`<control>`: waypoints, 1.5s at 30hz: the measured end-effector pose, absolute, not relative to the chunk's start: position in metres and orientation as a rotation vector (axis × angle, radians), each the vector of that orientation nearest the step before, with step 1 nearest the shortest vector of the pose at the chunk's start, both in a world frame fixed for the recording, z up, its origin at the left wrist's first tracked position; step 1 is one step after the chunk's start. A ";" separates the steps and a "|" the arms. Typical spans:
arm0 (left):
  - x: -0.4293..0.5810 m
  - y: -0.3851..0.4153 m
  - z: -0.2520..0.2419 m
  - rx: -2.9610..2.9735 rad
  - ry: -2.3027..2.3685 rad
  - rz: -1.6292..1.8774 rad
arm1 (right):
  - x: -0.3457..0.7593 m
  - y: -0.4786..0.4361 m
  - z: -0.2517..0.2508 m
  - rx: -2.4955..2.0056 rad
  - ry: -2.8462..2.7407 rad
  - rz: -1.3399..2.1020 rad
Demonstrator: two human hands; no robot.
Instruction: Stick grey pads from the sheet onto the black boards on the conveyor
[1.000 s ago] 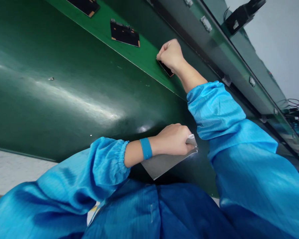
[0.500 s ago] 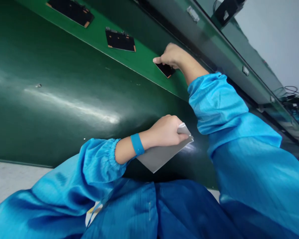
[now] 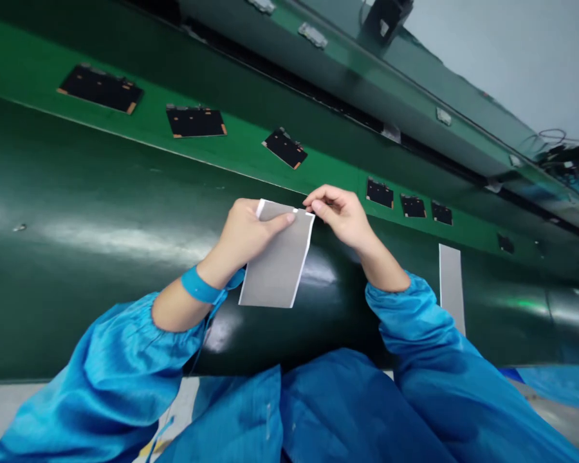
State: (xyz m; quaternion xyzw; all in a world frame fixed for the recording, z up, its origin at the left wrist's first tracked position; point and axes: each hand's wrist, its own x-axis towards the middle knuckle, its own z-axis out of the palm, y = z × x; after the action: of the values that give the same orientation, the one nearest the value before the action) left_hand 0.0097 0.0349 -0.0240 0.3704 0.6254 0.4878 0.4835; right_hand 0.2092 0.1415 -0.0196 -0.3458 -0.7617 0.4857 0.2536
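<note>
My left hand (image 3: 251,231) holds a thin grey sheet (image 3: 275,263) with white edges, its thumb flat on the face near the top and the other fingers behind it. The sheet is tilted above the dark green bench. At its upper right corner, the thumb and fingertips of my right hand (image 3: 338,212) are pinched together; how much of the edge lies between them is hard to see. A small white tab (image 3: 295,211) shows on the top edge by my left thumb. A blue band (image 3: 202,286) circles my left wrist.
Along the bright green belt (image 3: 246,145) lie several flat black panels with copper-coloured corners, such as a tilted panel (image 3: 285,148) beyond my hands. Another grey sheet (image 3: 451,283) rests on the bench (image 3: 101,289) at right. A dark rail (image 3: 338,106) runs behind the belt.
My right hand has left the black panel on the belt and come down to the sheet's corner. My left hand has turned the sheet more upright. The view has swung right.
</note>
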 end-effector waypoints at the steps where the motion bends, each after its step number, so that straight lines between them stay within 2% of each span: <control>1: 0.010 0.034 -0.023 0.902 1.549 1.164 | 0.210 0.136 -0.020 -0.927 -2.097 1.277; 14: 0.016 0.032 -0.023 0.911 1.702 1.043 | 0.218 0.123 -0.038 -0.622 -2.365 0.596; 22: 0.017 0.033 -0.022 0.917 1.633 1.038 | 0.211 0.121 -0.040 -0.733 -2.076 0.960; 33: 0.017 0.034 -0.026 0.975 1.562 1.047 | 0.212 0.111 -0.038 -0.732 -2.127 0.891; 39: 0.022 0.031 -0.032 1.137 1.396 1.028 | 0.175 0.169 -0.041 -0.811 -1.991 1.010; 45: 0.026 0.023 -0.034 1.343 1.224 0.885 | 0.082 0.224 -0.039 -0.769 -2.353 1.050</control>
State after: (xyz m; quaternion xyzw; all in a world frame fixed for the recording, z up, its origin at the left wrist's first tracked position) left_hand 0.0264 0.0234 -0.0340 0.5629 0.5130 0.3709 0.5313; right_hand 0.0819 0.2242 -0.0394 -0.2788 -0.8526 0.3807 0.2244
